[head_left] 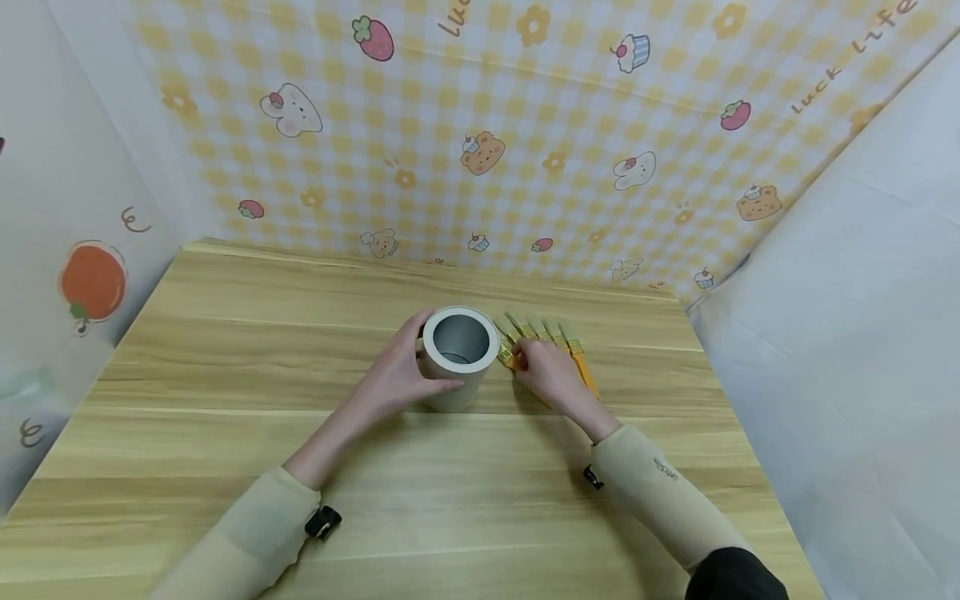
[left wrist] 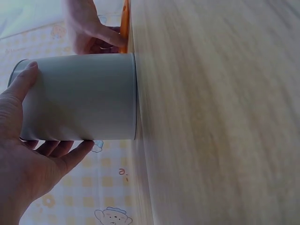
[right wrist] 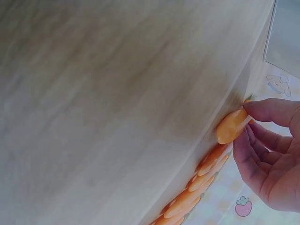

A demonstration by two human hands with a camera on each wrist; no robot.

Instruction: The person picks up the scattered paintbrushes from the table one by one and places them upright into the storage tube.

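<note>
A pale grey cylindrical canister (head_left: 456,398) stands upright on the table, its open top showing a bare metallic inside. My left hand (head_left: 393,371) grips it from the left, with the thumb on the near side and the fingers around the back, as the left wrist view also shows. Just right of the canister, my right hand (head_left: 551,375) pinches the orange handle of a paintbrush (right wrist: 232,126) between thumb and fingers. Several more orange-handled paintbrushes (head_left: 583,367) with gold ferrules lie side by side under and beyond that hand, partly hidden by it.
The wood-grain table (head_left: 450,517) reaches a yellow checked cloth wall (head_left: 420,133) behind. White sheeting (head_left: 840,333) hangs on the right, and a pale printed wall (head_left: 45,208) borders the left.
</note>
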